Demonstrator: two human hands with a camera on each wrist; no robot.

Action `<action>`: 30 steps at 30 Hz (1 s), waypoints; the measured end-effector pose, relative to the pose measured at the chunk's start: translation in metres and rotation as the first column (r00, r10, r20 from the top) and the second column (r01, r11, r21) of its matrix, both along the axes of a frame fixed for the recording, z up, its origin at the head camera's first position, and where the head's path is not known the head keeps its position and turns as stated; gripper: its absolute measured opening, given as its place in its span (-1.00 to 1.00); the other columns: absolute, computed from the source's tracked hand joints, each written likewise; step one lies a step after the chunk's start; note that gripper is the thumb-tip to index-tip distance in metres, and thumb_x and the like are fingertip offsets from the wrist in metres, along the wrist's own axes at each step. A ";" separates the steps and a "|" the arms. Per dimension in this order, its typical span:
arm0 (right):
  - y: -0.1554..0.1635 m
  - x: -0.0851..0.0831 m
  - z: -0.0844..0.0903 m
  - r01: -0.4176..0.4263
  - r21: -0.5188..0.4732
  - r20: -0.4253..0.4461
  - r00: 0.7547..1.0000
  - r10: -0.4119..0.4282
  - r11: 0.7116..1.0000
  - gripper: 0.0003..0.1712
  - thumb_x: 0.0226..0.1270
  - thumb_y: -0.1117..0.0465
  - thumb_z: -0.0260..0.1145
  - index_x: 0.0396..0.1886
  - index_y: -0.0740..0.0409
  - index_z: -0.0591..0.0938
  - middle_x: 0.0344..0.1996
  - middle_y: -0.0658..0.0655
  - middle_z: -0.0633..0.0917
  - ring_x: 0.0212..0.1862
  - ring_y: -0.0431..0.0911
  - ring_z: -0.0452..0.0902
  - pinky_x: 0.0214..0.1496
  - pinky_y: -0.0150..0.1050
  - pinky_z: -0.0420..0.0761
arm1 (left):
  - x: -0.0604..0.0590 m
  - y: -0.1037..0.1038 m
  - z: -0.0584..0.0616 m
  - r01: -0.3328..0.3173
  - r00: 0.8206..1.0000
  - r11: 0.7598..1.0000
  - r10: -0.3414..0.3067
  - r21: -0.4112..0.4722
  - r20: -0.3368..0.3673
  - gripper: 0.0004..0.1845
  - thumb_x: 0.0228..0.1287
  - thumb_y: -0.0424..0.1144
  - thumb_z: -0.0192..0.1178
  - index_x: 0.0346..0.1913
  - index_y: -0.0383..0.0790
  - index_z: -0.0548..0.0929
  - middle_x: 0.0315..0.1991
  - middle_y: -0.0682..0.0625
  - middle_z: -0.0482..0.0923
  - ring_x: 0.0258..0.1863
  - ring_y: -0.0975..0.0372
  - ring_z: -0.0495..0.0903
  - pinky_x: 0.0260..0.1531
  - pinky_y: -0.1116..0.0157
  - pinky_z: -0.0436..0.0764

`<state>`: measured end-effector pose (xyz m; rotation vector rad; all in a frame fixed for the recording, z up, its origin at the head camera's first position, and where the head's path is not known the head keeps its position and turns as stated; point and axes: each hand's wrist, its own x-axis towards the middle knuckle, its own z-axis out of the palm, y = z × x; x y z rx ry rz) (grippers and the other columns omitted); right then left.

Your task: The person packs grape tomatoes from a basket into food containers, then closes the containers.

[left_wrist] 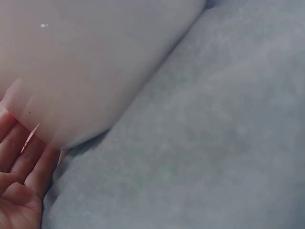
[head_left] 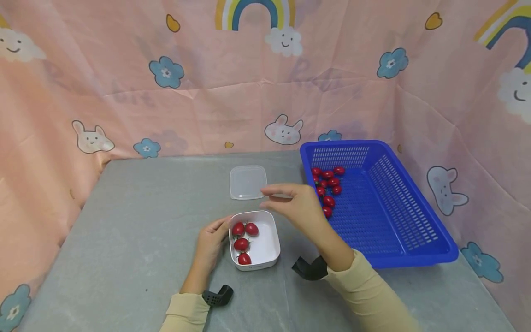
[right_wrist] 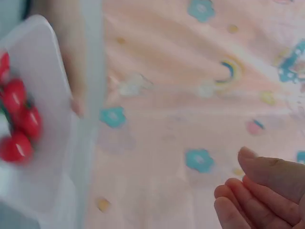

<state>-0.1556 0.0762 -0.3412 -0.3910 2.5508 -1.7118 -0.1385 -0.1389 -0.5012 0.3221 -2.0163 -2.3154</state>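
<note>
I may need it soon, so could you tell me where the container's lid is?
In the head view, the lid lies flat on the grey table, just behind the white container and left of the blue basket.

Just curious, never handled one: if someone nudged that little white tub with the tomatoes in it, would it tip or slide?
The white tub would probably slide: it looks low, wide and flat-bottomed. Its four cherry tomatoes are round, so they may roll inside. The left hand touching its side likely steadies it.

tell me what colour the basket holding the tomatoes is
Bright blue; the basket shows best in the head view.
</note>
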 end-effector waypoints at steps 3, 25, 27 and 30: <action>0.018 -0.009 0.014 0.061 0.001 -0.011 0.998 -0.061 0.998 -0.67 0.13 0.27 0.53 -0.07 0.21 0.78 -0.05 0.19 0.78 0.00 0.06 0.74 0.01 -0.15 0.71 | 0.001 -0.001 0.000 -0.003 1.000 1.000 0.003 -0.012 0.019 -0.60 0.35 -0.24 0.28 0.07 -0.52 0.64 -0.17 0.13 0.77 -0.14 0.46 0.66 -0.05 0.49 0.61; 0.149 -0.129 -0.027 0.295 0.200 0.073 0.947 -0.314 0.934 -0.34 0.26 -0.11 0.42 0.21 0.22 0.62 0.22 0.30 0.61 0.35 0.13 0.45 0.44 0.10 0.37 | 0.000 0.000 0.000 -0.009 1.000 1.000 0.009 -0.007 0.015 -0.61 0.33 -0.24 0.29 0.05 -0.52 0.66 -0.18 0.12 0.77 -0.16 0.45 0.69 -0.07 0.48 0.63; 0.155 -0.135 -0.035 0.287 0.204 0.088 0.947 -0.310 0.936 -0.34 0.29 -0.09 0.41 0.23 0.24 0.60 0.24 0.31 0.59 0.37 0.15 0.42 0.45 0.12 0.34 | 0.000 -0.001 0.000 -0.007 1.000 1.000 0.007 -0.009 0.018 -0.61 0.33 -0.23 0.30 0.05 -0.51 0.66 -0.17 0.10 0.77 -0.15 0.44 0.68 -0.06 0.48 0.63; 0.159 -0.141 -0.045 0.276 0.210 0.110 0.946 -0.304 0.938 -0.38 0.33 -0.03 0.38 0.26 0.26 0.57 0.27 0.31 0.56 0.40 0.18 0.37 0.47 0.15 0.30 | 0.000 -0.001 0.000 -0.009 1.000 1.000 0.009 -0.012 0.021 -0.60 0.33 -0.22 0.30 0.05 -0.51 0.66 -0.15 0.06 0.77 -0.14 0.44 0.68 -0.06 0.48 0.63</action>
